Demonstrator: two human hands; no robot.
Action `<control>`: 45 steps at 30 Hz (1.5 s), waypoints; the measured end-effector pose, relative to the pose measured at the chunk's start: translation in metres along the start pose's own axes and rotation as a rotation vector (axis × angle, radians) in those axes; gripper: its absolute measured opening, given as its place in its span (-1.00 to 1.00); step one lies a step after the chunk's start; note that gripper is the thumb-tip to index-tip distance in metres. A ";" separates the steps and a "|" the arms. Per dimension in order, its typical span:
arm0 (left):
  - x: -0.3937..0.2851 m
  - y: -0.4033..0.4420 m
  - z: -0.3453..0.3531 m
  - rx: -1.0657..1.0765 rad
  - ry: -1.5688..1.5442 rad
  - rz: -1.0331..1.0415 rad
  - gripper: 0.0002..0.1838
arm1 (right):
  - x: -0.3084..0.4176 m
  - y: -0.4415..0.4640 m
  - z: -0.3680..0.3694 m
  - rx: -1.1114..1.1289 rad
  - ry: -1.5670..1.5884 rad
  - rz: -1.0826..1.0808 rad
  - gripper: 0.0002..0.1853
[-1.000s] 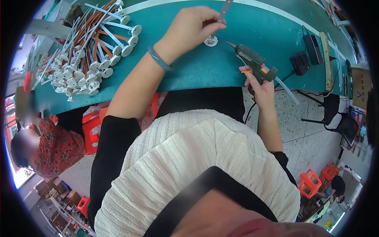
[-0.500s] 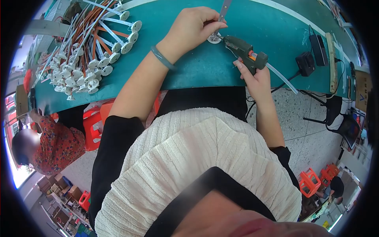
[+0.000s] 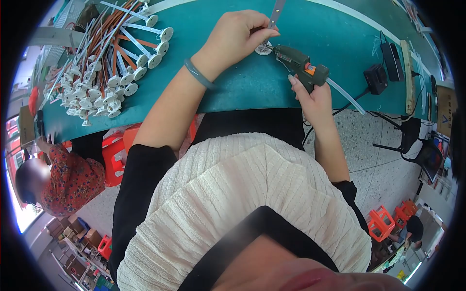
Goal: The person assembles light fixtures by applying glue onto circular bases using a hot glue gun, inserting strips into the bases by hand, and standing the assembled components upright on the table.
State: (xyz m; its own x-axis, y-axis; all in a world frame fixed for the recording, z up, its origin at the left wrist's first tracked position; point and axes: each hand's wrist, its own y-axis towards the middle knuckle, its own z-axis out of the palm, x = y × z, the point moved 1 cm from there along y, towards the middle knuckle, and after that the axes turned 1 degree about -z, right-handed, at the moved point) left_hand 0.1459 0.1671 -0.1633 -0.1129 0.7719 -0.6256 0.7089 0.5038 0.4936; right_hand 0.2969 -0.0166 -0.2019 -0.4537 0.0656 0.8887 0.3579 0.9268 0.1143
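Note:
At the top centre, my left hand (image 3: 242,34) pinches a grey strip (image 3: 276,13) between thumb and fingers. The strip stands up from a round white base (image 3: 263,48) on the green table. My right hand (image 3: 315,99) is wrapped round the handle of a dark green glue gun (image 3: 296,60). The gun's nozzle points left and meets the edge of the white base, just below my left fingertips. A clear glue stick (image 3: 345,95) juts out of the gun's back end.
Many grey and orange strips with white round bases (image 3: 92,87) are piled at the table's left. Black power adapters (image 3: 375,78) and a wooden bar (image 3: 407,77) lie on the right. A person in a red patterned top (image 3: 73,182) sits at the lower left.
The glue gun in my right hand has moved left and up, from beside the white base to touching distance of it. My left hand keeps its hold on the strip.

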 end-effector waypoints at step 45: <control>-0.010 0.012 -0.002 0.126 0.083 -0.031 -0.82 | 0.008 0.004 0.000 0.000 0.098 0.071 -0.76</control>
State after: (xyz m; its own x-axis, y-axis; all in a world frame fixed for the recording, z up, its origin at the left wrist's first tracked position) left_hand 0.1534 0.1663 -0.1501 -0.1898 0.7884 -0.5851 0.7850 0.4798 0.3919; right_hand 0.2949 -0.0125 -0.1940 -0.3452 0.0943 0.9338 0.3865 0.9210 0.0498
